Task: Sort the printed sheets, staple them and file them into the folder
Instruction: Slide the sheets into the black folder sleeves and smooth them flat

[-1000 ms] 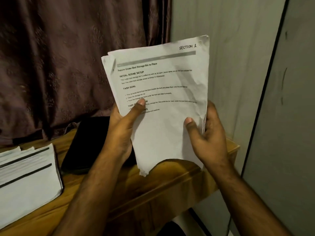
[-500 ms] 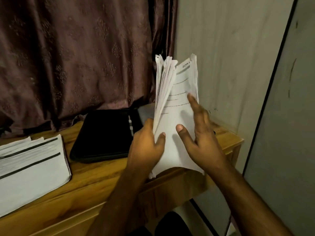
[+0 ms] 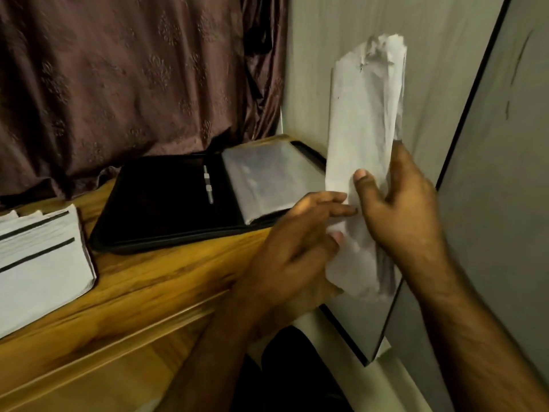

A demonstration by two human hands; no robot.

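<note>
Gripping a crumpled, rolled-up sheaf of sheets [image 3: 361, 150] upright, right hand [image 3: 398, 209] wrapped round it, left hand [image 3: 297, 248] pinching its lower edge (black folder [image 3: 166, 203] lies open just left, on the wooden desk [image 3: 166, 281])

Pretty dim indoor shot, warm yellowish light overall. The glossy wooden desk top [image 3: 166, 272] catches a soft sheen along its near edge, and the clear plastic sleeve in the open black folder [image 3: 267, 173] shows a hazy glare. The dark maroon patterned curtain [image 3: 124, 78] at the far left sinks into shadow. The crumpled white sheaf of sheets [image 3: 362, 138] looks smeared with motion blur. Straight lines bow at the right edge, wide-angle style.
</note>
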